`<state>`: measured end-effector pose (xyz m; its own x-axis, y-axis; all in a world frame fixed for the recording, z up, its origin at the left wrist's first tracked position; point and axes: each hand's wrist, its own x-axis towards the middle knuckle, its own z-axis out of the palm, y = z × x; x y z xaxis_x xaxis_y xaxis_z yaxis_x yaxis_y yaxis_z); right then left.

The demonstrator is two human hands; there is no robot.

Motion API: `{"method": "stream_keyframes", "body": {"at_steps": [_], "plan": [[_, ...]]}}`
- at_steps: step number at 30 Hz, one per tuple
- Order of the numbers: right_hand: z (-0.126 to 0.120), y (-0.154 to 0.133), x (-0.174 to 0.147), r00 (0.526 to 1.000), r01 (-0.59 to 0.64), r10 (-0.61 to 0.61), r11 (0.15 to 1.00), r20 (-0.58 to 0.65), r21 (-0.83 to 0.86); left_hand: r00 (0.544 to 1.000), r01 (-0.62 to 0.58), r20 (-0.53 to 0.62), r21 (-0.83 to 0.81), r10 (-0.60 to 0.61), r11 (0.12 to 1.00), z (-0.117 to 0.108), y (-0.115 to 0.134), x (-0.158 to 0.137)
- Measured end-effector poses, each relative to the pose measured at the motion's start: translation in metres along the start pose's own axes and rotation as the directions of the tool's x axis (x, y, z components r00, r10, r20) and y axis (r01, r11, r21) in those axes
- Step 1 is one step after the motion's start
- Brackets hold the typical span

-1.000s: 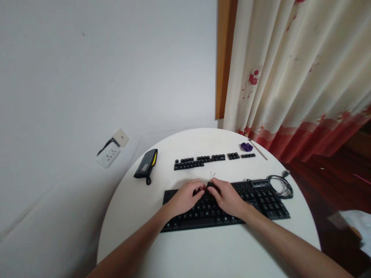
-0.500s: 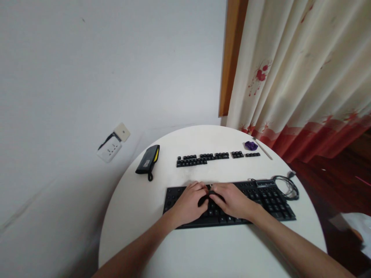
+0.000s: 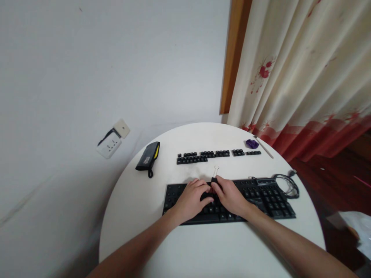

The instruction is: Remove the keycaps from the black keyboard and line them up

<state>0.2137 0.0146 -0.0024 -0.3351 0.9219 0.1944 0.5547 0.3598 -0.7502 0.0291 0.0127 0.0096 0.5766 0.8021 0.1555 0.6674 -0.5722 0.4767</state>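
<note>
My right hand (image 3: pixel 230 196) is closed around the black handle of a wire keycap puller (image 3: pixel 215 179). Its two thin wire prongs point up and away, toward the far side of the table. Close beside it, my left hand (image 3: pixel 191 199) rests over the keyboard, thumb apart from the curved fingers. Its fingertips come up against the right hand's fingers, and their contact is partly hidden. Beneath both hands lies the black keyboard (image 3: pixel 257 206). Beyond it, loose black keycaps (image 3: pixel 193 159) are set out in rows.
A dark pouch with a yellow edge (image 3: pixel 148 156) lies at the left on the round white table (image 3: pixel 185 247). Crumpled purple material (image 3: pixel 252 144) and a slim brush-like stick (image 3: pixel 265 147) are at the far right. The coiled keyboard cable (image 3: pixel 291 186) sits beside the keyboard's right end.
The puller's dark handle, earlier lying between both hands, is now in my right hand with its wires pointing away. My left thumb and fingers have come off the handle.
</note>
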Motion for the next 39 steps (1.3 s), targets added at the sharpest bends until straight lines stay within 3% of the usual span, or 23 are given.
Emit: {"method": "stream_keyframes", "body": {"at_steps": [15, 21, 29, 34, 39], "plan": [[-0.004, -0.005, -0.002, 0.999, 0.04, -0.039, 0.995, -0.011, 0.094, 1.0, -0.003, -0.013, -0.036, 0.003, 0.999, -0.003, 0.001, -0.002], [-0.006, -0.009, -0.003, 0.993, 0.026, -0.01, 0.991, -0.115, 0.134, 0.992, -0.018, -0.126, -0.148, -0.001, 0.989, -0.001, 0.002, -0.003], [-0.006, -0.012, -0.003, 0.992, -0.021, 0.056, 0.954, -0.109, 0.299, 0.98, -0.041, -0.194, 0.024, 0.045, 0.999, -0.001, 0.007, -0.003], [-0.006, -0.012, -0.002, 0.986, -0.008, 0.046, 0.974, -0.161, 0.227, 0.976, -0.128, -0.153, 0.187, 0.158, 0.974, -0.004, 0.009, -0.003], [-0.007, -0.012, -0.003, 0.984, 0.032, 0.0, 0.984, -0.18, 0.176, 0.965, -0.123, -0.201, 0.223, 0.169, 0.967, -0.006, 0.014, -0.004]]}}
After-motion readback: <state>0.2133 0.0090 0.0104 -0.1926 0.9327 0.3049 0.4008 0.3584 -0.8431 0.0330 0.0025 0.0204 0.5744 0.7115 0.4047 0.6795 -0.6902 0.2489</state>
